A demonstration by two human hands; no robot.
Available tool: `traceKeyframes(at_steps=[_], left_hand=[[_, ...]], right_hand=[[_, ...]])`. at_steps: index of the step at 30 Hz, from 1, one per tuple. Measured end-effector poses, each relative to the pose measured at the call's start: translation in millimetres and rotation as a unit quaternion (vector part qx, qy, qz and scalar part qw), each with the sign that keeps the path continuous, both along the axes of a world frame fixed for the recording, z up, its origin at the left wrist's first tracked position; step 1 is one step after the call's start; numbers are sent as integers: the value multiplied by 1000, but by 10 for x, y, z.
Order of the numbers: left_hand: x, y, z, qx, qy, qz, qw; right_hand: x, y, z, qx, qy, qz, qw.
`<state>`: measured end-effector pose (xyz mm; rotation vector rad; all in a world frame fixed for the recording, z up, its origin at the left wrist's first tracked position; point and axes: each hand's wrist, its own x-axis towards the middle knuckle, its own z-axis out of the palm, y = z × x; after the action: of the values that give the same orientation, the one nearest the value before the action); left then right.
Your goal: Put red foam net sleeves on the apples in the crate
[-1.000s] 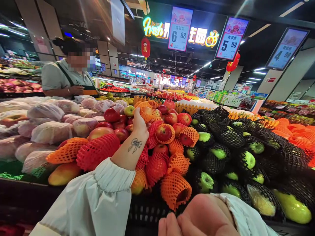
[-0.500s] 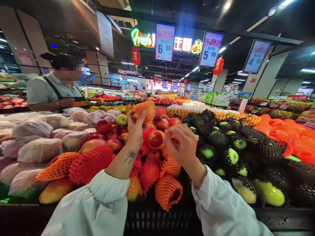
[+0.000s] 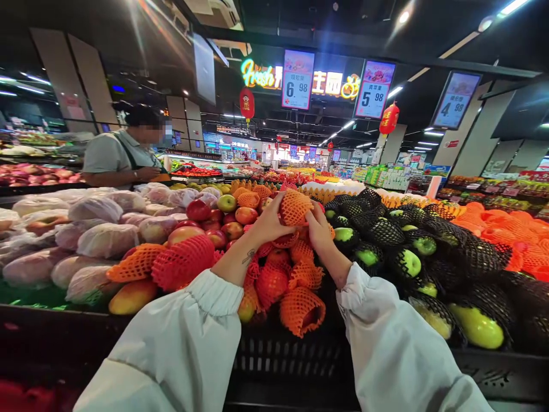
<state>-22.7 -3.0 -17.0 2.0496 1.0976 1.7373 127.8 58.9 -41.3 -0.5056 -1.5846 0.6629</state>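
Between my two hands is an apple in an orange foam net [image 3: 295, 207], raised just above the fruit pile. My left hand [image 3: 273, 222] grips it from the left, fingers mostly hidden behind it. From the right, my right hand [image 3: 319, 226] closes around its other side. Beneath them lie red apples, some bare and some in red or orange foam nets. An orange foam net [image 3: 301, 311] with a dark opening rests at the front of the pile, close to the black crate's edge [image 3: 287, 355].
Fruit in thin white bags [image 3: 109, 239] lies on the left, beside a red foam net [image 3: 184, 263]. Green fruit in black nets [image 3: 409, 263] fills the right, with orange-netted fruit [image 3: 506, 229] beyond. A person in an apron [image 3: 118, 157] stands at the back left.
My left hand has brought the netted apple right and down over the pile. My right hand, pinched and apart from it before, now holds its right side. The view has turned slightly left.
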Motion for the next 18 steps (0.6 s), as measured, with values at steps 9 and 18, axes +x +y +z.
traceKeyframes(at_steps=[9,18], left_hand=[[2,87,-33,19,-44,64,997],[33,39,8,-38,-268,-82,959]], right_hand=[[66,-337,178,181,8,-23,983],[108,-238,156,207,-61,-65,974]])
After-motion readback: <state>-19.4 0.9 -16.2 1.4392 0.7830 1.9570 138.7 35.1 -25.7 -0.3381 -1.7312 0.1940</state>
